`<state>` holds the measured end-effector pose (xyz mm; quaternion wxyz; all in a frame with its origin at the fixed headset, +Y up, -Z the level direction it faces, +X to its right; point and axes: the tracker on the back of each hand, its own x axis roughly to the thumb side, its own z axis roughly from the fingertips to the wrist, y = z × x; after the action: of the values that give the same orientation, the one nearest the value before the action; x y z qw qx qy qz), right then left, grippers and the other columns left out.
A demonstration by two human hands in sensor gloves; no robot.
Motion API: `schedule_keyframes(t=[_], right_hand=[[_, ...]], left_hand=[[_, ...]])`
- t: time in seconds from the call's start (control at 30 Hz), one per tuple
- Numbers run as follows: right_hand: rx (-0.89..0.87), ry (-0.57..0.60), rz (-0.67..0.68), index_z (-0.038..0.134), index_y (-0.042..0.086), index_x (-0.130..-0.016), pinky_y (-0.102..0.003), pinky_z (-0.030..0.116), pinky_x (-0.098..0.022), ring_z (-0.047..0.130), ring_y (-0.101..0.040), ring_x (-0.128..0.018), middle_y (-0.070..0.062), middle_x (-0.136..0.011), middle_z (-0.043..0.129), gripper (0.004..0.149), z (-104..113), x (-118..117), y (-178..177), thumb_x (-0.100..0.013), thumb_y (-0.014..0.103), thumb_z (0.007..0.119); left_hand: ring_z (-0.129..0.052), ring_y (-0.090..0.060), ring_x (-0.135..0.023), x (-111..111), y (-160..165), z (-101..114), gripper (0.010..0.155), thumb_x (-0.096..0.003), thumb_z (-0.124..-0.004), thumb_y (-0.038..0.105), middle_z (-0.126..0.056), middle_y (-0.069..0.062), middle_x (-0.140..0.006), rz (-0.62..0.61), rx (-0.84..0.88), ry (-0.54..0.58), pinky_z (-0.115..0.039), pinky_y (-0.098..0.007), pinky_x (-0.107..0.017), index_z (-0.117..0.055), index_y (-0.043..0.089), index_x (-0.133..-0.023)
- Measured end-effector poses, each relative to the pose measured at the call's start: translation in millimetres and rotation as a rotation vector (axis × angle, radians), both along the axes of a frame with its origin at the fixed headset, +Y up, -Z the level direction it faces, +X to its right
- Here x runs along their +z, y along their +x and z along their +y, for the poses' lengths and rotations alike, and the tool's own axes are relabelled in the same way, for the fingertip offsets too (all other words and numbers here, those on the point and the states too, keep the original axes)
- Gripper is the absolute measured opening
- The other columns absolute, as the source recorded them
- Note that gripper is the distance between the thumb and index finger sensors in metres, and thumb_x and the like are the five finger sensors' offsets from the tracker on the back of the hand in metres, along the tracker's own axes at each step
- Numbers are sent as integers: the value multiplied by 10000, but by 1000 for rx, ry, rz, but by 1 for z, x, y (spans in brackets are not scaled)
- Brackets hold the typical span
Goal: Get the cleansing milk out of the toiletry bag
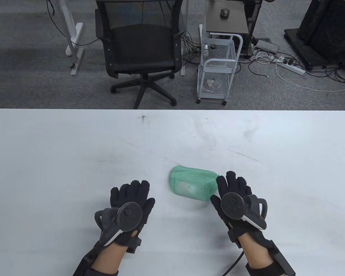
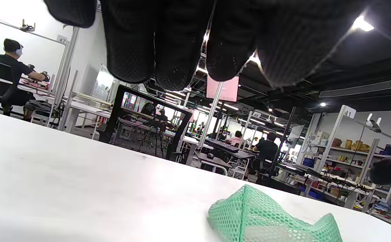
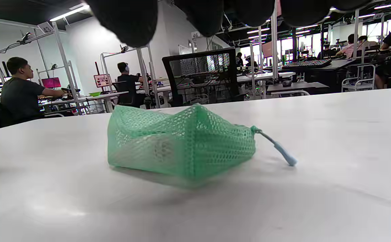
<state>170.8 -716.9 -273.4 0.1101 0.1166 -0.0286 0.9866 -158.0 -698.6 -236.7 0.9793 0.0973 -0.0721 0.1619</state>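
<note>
Green mesh toiletry bag (image 1: 193,184) lies on the white tabletop (image 1: 74,149), closed as far as the right wrist view shows, blue zipper pull (image 3: 280,150) trailing off one end; a pale shape inside, likely the cleansing milk (image 1: 187,188), shows through the mesh. Right hand (image 1: 233,195) sits just beside the bag's right end, fingers spread flat, gripping nothing; contact unclear. Left hand (image 1: 131,202) is well left of the bag, fingers extended, holding nothing.
</note>
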Motion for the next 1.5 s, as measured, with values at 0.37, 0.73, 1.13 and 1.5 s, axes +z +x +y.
schedule_keyframes(t=[0.37, 0.73, 1.13, 1.5], right_hand=[[-15, 0, 15, 592, 10, -1115, -773, 508, -637, 524, -749, -934, -386, -1175, 472, 680, 0, 0, -2, -592, 403, 778], [-14, 22, 23, 615, 3, -1102, -769, 519, -634, 544, -744, -926, -386, -1165, 500, 659, -4, -3, -4, -591, 385, 781], [16, 54, 23, 635, 24, -1093, -765, 532, -644, 559, -726, -941, -343, -1172, 530, 603, -14, -19, -6, -579, 279, 820], [156, -36, 82, 541, 74, -1136, -762, 528, -658, 526, -711, -974, -290, -1210, 485, 651, -43, -38, -21, -579, 263, 822]], left_hand=[[-818, -488, -970, 0, 3, 0, 617, -507, -848, 498, -818, -148, -1107, -14, -2, -15, -519, -698, -736, -747, 248, -1062], [-826, -487, -963, 0, 3, 0, 617, -507, -848, 497, -826, -150, -1100, -13, -6, -13, -521, -697, -735, -749, 245, -1061], [-831, -485, -960, 2, 13, -3, 618, -505, -847, 501, -829, -147, -1099, -30, -28, -24, -523, -697, -735, -750, 248, -1060], [-850, -478, -947, 0, 19, -6, 612, -506, -845, 503, -853, -146, -1080, -36, -45, -47, -527, -699, -731, -760, 243, -1054]])
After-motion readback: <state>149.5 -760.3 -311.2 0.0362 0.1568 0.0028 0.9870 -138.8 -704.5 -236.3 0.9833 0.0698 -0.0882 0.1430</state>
